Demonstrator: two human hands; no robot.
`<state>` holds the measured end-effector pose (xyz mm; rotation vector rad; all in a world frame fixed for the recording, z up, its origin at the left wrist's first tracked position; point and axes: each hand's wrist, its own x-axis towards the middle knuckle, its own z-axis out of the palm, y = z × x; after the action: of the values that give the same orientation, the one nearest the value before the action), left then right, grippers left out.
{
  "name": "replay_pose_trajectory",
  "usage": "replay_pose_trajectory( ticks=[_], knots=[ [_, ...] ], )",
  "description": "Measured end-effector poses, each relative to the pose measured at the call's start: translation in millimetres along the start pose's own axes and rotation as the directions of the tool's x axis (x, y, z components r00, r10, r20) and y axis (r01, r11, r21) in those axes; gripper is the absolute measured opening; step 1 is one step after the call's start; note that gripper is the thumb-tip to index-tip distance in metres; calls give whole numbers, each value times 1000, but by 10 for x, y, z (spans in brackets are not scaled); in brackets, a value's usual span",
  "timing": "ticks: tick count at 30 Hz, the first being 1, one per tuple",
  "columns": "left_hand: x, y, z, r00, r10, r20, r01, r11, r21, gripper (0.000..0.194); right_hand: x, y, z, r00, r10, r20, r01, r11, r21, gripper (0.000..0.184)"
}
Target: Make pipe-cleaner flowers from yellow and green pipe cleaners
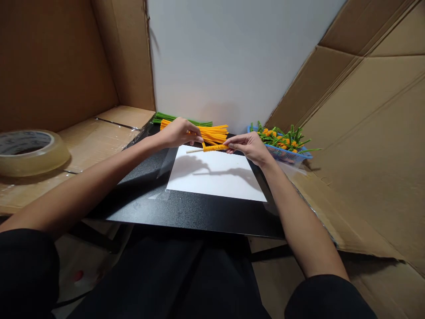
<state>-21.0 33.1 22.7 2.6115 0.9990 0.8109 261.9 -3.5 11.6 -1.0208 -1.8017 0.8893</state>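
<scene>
Above a white sheet of paper (219, 177), a thin pale stick (194, 151) is held level, with an orange pipe cleaner (214, 148) coiled around its right part. My right hand (250, 146) pinches the coiled end of the stick. The free end of the pipe cleaner rises from the coil's left side into the closed fingertips of my left hand (182, 133). To the left, the stick's bare tip sticks out. Just behind my hands lies a bundle of orange pipe cleaners (212, 132), partly covered by my left hand.
Green pipe cleaners (191, 120) lie behind the orange bundle. At right stands a blue basket (285, 155) of green and orange pipe cleaner pieces. A roll of clear tape (61, 153) sits on cardboard at left. The paper is taped to a black board (186, 217); cardboard walls (375, 133) flank it.
</scene>
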Motion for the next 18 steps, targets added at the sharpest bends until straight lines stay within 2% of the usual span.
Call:
replay_pose_trajectory(
  ticks=[2,4,5,7,9,11,14,16,18],
  knots=[
    [7,-59,53,1000,-27,-12,26,993,-116,36,13,9,-2,996,-8,-88,15,997,81,42],
    [-7,-54,162,996,-78,-42,73,991,-109,38,47,60,5,979,-20,-202,44,993,112,44],
    [-22,-24,227,994,-102,-49,100,994,-53,37,66,93,11,965,-27,-259,56,993,106,44],
    [-65,83,349,993,-111,-40,117,979,165,32,97,158,23,936,-46,-348,67,997,47,40],
    [-113,218,425,995,-96,-5,91,922,376,28,107,201,31,919,-93,-384,67,995,-79,33],
    [-148,332,428,998,-50,36,27,874,485,29,94,212,36,918,-173,-356,84,964,-254,25],
    [-147,393,319,998,4,59,-35,851,524,29,56,175,34,945,-241,-220,130,897,-422,18],
    [-115,349,213,1000,6,19,-14,870,492,27,32,128,24,972,-196,-126,134,912,-388,17],
    [-71,255,116,998,-11,-56,33,913,408,24,15,75,5,990,-125,-58,106,958,-267,20]
  ],
)
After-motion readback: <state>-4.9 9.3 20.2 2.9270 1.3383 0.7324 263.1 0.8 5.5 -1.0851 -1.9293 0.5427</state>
